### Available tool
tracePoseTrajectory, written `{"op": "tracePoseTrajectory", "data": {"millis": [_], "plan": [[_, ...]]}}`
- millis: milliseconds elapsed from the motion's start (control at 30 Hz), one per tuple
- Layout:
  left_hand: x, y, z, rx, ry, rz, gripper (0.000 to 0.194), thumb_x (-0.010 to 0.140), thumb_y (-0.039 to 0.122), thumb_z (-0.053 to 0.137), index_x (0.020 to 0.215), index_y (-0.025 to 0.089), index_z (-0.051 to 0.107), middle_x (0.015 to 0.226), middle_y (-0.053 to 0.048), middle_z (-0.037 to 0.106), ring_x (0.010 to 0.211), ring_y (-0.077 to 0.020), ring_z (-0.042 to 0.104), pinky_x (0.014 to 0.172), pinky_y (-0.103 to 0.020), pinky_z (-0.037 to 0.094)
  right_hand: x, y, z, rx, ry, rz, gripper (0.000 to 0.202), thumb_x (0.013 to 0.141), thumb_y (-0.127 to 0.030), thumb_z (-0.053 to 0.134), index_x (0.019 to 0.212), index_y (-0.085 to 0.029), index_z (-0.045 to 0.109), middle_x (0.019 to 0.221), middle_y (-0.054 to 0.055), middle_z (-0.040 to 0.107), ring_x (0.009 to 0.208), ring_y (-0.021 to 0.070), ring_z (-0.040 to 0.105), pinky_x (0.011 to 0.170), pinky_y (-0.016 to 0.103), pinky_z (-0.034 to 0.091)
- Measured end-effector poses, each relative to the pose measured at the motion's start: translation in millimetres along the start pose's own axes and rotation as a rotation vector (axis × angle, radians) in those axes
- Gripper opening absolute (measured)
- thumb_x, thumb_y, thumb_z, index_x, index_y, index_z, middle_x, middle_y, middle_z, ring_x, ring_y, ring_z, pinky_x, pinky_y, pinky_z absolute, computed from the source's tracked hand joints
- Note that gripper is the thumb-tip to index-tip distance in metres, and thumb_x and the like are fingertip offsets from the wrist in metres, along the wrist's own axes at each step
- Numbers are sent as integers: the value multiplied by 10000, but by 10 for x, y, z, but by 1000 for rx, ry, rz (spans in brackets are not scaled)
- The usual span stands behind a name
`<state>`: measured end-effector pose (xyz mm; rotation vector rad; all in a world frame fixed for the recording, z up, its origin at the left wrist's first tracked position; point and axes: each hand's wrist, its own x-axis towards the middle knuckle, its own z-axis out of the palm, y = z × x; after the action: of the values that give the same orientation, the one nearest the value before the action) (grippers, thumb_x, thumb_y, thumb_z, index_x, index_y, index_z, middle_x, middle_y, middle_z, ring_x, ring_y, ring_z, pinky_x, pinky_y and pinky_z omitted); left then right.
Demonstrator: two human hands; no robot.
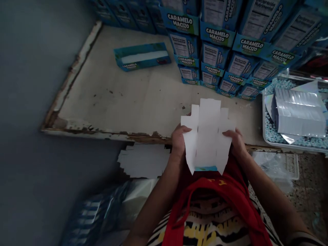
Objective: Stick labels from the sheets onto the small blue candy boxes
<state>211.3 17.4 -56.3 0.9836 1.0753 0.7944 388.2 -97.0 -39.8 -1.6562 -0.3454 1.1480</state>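
Between my two hands is a cardboard box blank (pixel 208 136), its white inner side up and its flaps spread. A blue printed strip shows along its near edge. My left hand (pixel 179 138) grips the left flap with the thumb on top, its other fingers hidden underneath. On the opposite flap my right hand (pixel 236 140) has the same hold, thumb over the white card. The blank is above the table's front edge, close to the red apron (pixel 228 191). Farther back on the table lies a blue printed carton (pixel 142 56) with a white band across it.
Stacked blue "Caramelo Macizo" boxes (pixel 214 54) stand behind the blank. At right, a metal tray (pixel 265 119) contains small pale-blue pieces and a bundle of silvery wrappers (pixel 301 114). White card blanks (pixel 143 160) lie below the worn table edge (pixel 115 135); a grey wall (pixel 28 85) borders the left.
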Motion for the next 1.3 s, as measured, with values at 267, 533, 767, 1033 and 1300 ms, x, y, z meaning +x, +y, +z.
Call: {"op": "tracePoseTrajectory", "data": {"millis": [267, 533, 767, 1033, 1300], "plan": [[-28, 191, -40, 183, -149, 210, 507, 651, 281, 561, 1114, 238, 765, 1199, -69, 753, 1205, -314, 665, 1038, -423, 549, 168, -178, -20, -272, -246, -179, 1056, 640, -296, 525, 1672, -268, 306, 1301, 60, 727, 848, 253, 656, 670, 327, 523], [245, 94, -19, 497, -268, 200, 581, 621, 221, 603, 1187, 249, 726, 1368, -110, 630, 1392, -387, 529, 1255, -590, 385, 238, -166, 93, -662, -176, -332, 955, 646, -183, 520, 1594, -275, 458, 1390, 110, 598, 1300, 331, 571, 1110, 513, 517], [-404, 47, -27, 324, -83, 43, 497, 712, 210, 549, 1199, 243, 642, 1368, -101, 619, 1357, -343, 557, 1205, -520, 444, -276, -98, -54, -519, -301, -520, 874, 735, -135, 494, 1596, -286, 494, 1491, 108, 530, 1441, 290, 513, 1247, 505, 427], [-261, 200, -152, 441, -437, 67, 561, 691, 294, 612, 1245, 281, 701, 1475, -88, 571, 1451, -380, 483, 1228, -519, 425, -400, 5, -199, -371, -284, -507, 821, 765, -169, 555, 1570, -323, 506, 1617, 75, 498, 1554, 295, 418, 1326, 554, 314], [-341, 226, -91, 489, -463, 14, 610, 741, 322, 617, 1349, 273, 653, 1469, -87, 580, 1377, -365, 546, 1209, -541, 454, -410, -44, -361, -328, -373, -486, 765, 806, -166, 577, 1563, -265, 517, 1542, 107, 549, 1458, 303, 503, 1246, 528, 407]]}}
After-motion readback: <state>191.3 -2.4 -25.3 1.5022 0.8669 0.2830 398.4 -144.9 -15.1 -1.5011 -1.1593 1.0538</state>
